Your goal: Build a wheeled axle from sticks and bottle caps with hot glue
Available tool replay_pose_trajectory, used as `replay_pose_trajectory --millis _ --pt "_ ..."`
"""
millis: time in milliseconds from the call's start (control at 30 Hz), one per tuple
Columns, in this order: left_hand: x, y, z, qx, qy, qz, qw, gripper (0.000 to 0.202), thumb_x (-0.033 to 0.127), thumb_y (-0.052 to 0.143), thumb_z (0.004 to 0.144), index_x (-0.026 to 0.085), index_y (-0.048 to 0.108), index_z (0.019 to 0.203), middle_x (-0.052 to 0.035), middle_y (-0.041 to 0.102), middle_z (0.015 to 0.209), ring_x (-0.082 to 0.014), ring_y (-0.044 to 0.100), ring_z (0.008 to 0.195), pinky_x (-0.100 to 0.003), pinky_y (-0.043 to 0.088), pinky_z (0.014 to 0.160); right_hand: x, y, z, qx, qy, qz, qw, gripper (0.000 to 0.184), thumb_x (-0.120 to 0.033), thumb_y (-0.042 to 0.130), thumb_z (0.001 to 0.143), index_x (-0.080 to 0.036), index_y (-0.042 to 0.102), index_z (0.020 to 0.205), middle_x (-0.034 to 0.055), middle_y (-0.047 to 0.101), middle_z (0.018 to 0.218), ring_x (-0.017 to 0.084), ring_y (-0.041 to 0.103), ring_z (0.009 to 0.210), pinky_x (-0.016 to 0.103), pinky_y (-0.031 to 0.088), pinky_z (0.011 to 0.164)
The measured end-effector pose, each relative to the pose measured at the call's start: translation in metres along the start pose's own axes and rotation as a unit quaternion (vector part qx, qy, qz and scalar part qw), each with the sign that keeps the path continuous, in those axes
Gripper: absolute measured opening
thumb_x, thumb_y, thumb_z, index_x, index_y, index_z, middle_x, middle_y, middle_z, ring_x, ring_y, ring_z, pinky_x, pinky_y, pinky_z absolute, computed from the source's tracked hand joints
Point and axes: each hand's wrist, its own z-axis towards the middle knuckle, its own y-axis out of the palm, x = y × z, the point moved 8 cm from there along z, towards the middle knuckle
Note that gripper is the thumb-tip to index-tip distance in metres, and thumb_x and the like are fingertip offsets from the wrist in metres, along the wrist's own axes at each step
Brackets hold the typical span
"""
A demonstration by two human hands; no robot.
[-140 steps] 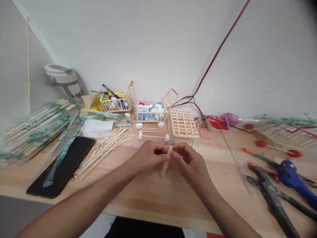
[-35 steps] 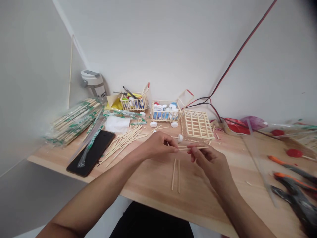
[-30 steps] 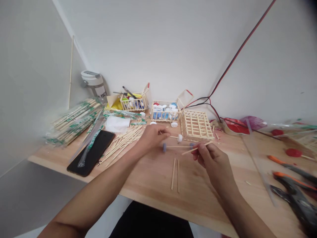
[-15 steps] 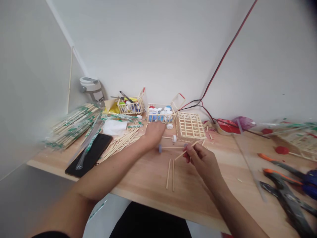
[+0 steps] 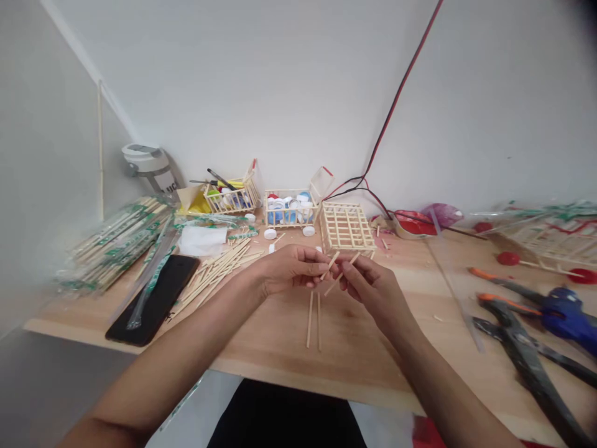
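Observation:
My left hand [image 5: 298, 269] is closed in a pinch on a short wooden stick [image 5: 330, 265]. Close beside it, my right hand [image 5: 366, 277] pinches another wooden stick [image 5: 353, 259], which slants down to the left. Both hands are held together over the table, fingertips nearly meeting. Below them, two loose sticks [image 5: 310, 320] lie side by side on the wood. Behind the right hand rests a stick lattice box [image 5: 347, 225]. A stick cart with bottle caps [image 5: 290, 210] stands left of that box, white caps at its front. My hands hide part of the tabletop behind them.
On the left are a loose stick pile [image 5: 224, 267], a black phone [image 5: 153, 305] and wrapped stick bundles [image 5: 121, 242]. A second small cart [image 5: 233, 198] holds pens. To the right lie black pliers [image 5: 517, 348] and a blue glue gun [image 5: 566, 314]. A red-black cable [image 5: 401, 87] runs down the wall.
My left hand has come back from beside the cap-filled cart to meet my right hand, and now holds a stick. The view has shifted slightly to the right.

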Motion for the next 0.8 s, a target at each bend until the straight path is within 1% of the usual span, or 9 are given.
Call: replay_pose_trajectory --millis 67,133,233,367,567,667,800 --pt "-0.01 0.007 0.003 -0.029 -0.015 -0.036 0.999 0.031 0.032 0.083 0.065 0.009 0.07 0.081 -0.0013 0.057 0.07 -0.0051 0.05 0.06 -0.018 0.034 0.053 0.001 0.001 0.0 -0.005 0.01 0.028 1.0 0.037 -0.051 0.064 0.082 -0.016 0.068 0.094 0.0024 0.062 0.071 0.009 0.049 0.054 0.019 0.031 0.042" --pt "-0.016 0.011 0.006 -0.04 -0.022 -0.054 0.998 0.03 0.031 0.084 0.063 0.01 0.069 0.078 -0.0014 0.057 0.072 -0.0049 0.049 0.06 -0.018 0.035 0.053 0.003 0.001 0.0 -0.003 0.024 0.053 0.998 0.035 -0.05 0.065 0.081 -0.017 0.068 0.09 0.0016 0.061 0.07 0.007 0.047 0.052 0.019 0.031 0.042" --pt "-0.019 0.009 0.008 -0.016 -0.013 -0.045 0.999 0.029 0.031 0.084 0.063 0.011 0.069 0.077 -0.0022 0.06 0.076 -0.005 0.05 0.06 -0.019 0.037 0.054 0.005 0.0 0.001 0.002 0.035 0.071 0.997 0.034 -0.051 0.068 0.079 -0.017 0.066 0.083 -0.0019 0.057 0.061 0.005 0.041 0.045 0.018 0.027 0.039" --pt "-0.018 0.004 0.009 0.021 0.005 0.024 0.999 0.03 0.036 0.081 0.066 0.01 0.07 0.077 -0.0032 0.063 0.072 -0.0045 0.048 0.057 -0.018 0.036 0.053 0.006 0.0 0.002 -0.001 0.04 0.077 0.996 0.033 -0.049 0.068 0.079 -0.017 0.062 0.076 -0.0046 0.051 0.054 0.005 0.039 0.043 0.018 0.025 0.038" --pt "-0.019 0.006 0.008 0.017 -0.003 0.069 0.997 0.031 0.037 0.08 0.066 0.009 0.07 0.073 -0.0022 0.062 0.065 -0.0052 0.049 0.053 -0.019 0.037 0.053 0.013 0.001 0.002 -0.021 0.055 0.074 0.995 0.033 -0.049 0.066 0.081 -0.017 0.061 0.076 -0.0048 0.051 0.054 0.004 0.04 0.043 0.019 0.025 0.04" --pt "-0.02 0.006 0.009 0.026 0.016 0.076 0.997 0.03 0.038 0.079 0.067 0.01 0.069 0.073 -0.0016 0.062 0.064 -0.0059 0.051 0.054 -0.02 0.037 0.054 0.011 0.0 0.002 -0.017 0.049 0.057 0.997 0.036 -0.051 0.066 0.08 -0.017 0.059 0.074 -0.0049 0.051 0.054 0.005 0.039 0.043 0.019 0.025 0.04" --pt "-0.022 0.005 0.012 0.035 0.052 0.092 0.994 0.031 0.039 0.078 0.068 0.011 0.068 0.073 0.0 0.06 0.062 -0.0061 0.048 0.053 -0.021 0.034 0.052 0.007 -0.002 0.003 -0.005 0.045 0.03 0.999 0.038 -0.053 0.069 0.075 -0.016 0.058 0.072 -0.0051 0.049 0.054 0.006 0.04 0.044 0.02 0.028 0.041"
